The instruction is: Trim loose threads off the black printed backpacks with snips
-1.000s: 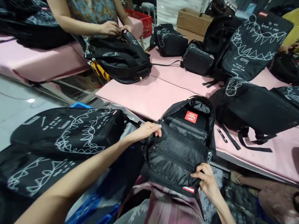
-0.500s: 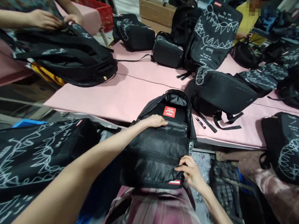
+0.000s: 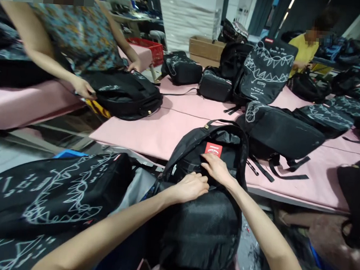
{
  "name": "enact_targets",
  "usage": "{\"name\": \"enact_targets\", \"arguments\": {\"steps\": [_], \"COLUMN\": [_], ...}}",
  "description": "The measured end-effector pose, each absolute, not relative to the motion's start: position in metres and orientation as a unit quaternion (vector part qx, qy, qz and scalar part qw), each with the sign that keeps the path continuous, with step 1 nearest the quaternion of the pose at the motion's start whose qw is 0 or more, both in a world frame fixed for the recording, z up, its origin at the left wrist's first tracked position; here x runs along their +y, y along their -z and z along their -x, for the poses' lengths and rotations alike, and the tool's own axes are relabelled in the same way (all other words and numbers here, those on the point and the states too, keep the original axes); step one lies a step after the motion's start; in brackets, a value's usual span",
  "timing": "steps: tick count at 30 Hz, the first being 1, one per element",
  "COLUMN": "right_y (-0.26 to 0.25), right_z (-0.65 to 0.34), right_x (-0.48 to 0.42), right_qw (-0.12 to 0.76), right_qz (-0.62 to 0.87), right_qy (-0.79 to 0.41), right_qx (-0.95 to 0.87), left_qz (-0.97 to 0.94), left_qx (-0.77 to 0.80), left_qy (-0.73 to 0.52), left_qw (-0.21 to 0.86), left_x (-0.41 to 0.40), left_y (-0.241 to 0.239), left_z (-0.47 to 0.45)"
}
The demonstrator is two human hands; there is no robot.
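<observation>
Head view: open backpack [image 3: 204, 225] w/ red label [image 3: 213, 148] inside its upper part; the bag's bulk lies below the label, toward the person, its top end over the worktop [image 3: 136, 136], prob. so the mouth gapes for access. R hand [image 3: 216, 168], fingers bent, overlaps label's lower edge; L hand [image 3: 191, 188], fingers curled, is below & left of label, also at the bag's inside. Whether either grips cloth: can't tell.
</observation>
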State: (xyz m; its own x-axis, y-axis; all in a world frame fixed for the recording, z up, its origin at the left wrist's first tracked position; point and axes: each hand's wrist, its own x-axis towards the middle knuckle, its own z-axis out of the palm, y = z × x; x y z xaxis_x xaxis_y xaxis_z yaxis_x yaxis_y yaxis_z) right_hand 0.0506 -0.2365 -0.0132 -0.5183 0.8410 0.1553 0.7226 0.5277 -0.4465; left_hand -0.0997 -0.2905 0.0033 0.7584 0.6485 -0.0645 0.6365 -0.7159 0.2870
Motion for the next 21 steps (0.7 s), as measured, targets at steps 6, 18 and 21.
{"name": "enact_targets", "arguments": {"steps": [6,18,21], "right_y": [0.028,0.072,0.077], "right_z": [-0.029,-0.057,-0.057], "right_x": [-0.231,-0.206,-0.199], "right_qw": [-0.043,-0.112,-0.110], "right_qz": [0.516,0.620,0.618], "right_qy": [-0.133,-0.147,-0.159], "right_qx": [-0.845,-0.763,-0.762], "left_qz": [-0.911,-0.797,-0.801], "left_qx": [0.377,0.571,0.563], "left_qy": [-0.099,-0.012,0.015], "left_qw": [0.135,0.198,0.204], "left_x": [-0.291,-0.272,-0.275], "left_y": [0.029,0.069,0.072], "left_z": [0.121,0.110,0.104]}}
